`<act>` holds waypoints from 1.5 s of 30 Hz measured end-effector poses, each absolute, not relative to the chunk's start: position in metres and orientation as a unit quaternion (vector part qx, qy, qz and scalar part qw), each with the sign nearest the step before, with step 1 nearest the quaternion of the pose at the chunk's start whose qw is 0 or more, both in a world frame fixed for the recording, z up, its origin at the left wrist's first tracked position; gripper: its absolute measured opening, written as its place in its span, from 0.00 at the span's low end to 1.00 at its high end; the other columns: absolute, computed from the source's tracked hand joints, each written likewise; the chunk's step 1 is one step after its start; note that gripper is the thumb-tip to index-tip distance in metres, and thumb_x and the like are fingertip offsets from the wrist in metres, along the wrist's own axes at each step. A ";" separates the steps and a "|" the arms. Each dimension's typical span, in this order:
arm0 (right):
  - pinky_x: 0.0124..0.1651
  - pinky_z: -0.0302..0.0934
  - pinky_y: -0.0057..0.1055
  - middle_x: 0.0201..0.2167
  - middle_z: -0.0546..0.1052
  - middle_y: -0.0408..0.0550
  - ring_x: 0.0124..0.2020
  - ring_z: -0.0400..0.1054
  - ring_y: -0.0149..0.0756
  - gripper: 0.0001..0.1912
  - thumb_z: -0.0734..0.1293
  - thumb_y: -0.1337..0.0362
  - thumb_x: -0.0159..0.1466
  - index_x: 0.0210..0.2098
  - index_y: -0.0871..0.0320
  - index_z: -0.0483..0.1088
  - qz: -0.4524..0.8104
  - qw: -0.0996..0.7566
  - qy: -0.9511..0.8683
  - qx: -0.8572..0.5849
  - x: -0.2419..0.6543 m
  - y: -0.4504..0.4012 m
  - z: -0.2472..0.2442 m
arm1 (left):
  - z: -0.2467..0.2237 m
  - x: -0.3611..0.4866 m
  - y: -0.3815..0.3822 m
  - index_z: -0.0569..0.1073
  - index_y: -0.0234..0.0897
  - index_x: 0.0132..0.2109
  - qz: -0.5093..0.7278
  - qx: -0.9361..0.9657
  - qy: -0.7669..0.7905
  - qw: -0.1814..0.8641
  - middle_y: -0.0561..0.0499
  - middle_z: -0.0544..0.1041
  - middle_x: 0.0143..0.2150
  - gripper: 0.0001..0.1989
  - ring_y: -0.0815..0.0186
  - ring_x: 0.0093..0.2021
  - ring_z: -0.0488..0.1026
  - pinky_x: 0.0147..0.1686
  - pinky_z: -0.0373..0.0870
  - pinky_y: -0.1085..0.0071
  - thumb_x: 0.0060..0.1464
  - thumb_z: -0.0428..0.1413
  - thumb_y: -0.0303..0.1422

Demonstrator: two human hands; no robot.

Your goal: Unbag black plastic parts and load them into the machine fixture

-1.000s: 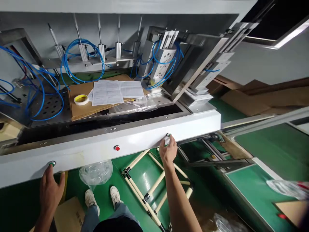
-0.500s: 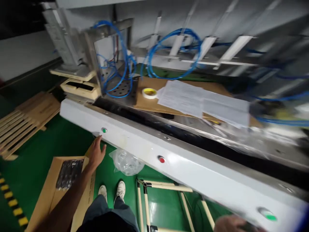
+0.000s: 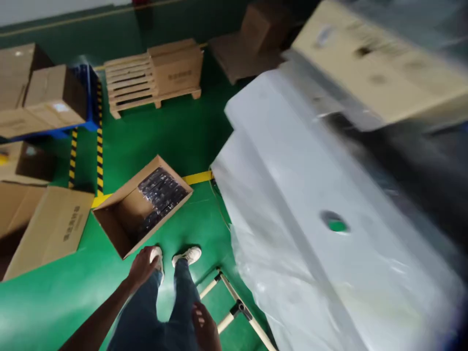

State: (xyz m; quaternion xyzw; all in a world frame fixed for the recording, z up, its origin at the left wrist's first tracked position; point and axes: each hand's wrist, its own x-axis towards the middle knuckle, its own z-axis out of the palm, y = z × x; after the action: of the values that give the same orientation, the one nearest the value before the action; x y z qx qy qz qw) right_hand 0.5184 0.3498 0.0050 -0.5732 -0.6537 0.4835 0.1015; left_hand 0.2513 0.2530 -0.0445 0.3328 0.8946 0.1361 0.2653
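My left hand (image 3: 143,265) hangs over my left shoe, its fingers loosely apart and nothing in them. The nearest thing to it is an open cardboard box (image 3: 126,190) on the green floor, partly filled with dark items in clear plastic (image 3: 161,192). My right hand (image 3: 204,327) is low beside my right leg, close to a frame of cream tubes with black joints (image 3: 239,308). It is dim and blurred, so its grip is unclear. To the right runs a white machine beam (image 3: 303,161) with a green button (image 3: 337,225); neither hand touches it.
Clear plastic sheeting (image 3: 256,273) hangs along the beam's near side. A large open carton (image 3: 54,229) lies at left. Stacked boxes (image 3: 54,92) stand on a blue pallet (image 3: 87,92). Farther back are a wooden pallet (image 3: 129,83) and yellow-black floor tape (image 3: 99,146).
The view has swung left, away from the machine's tubing and papers. My left hand has left the beam's edge near a green button and dropped. My right hand is now beside my leg.
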 end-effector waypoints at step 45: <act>0.42 0.77 0.39 0.39 0.86 0.57 0.38 0.82 0.46 0.26 0.64 0.42 0.72 0.47 0.57 0.81 0.570 0.124 -0.774 -0.247 0.485 0.414 -0.196 | -0.065 0.368 0.176 0.80 0.39 0.39 0.572 0.008 0.780 0.253 0.50 0.75 0.33 0.24 0.62 0.32 0.71 0.32 0.71 0.70 0.55 0.66 0.57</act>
State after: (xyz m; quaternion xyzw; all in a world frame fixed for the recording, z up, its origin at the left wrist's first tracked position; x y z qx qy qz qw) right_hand 0.4853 0.4138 -0.1958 -0.2470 -0.7740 0.5697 0.1239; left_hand 0.3684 0.1758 -0.0649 0.0083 0.7799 0.5723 0.2531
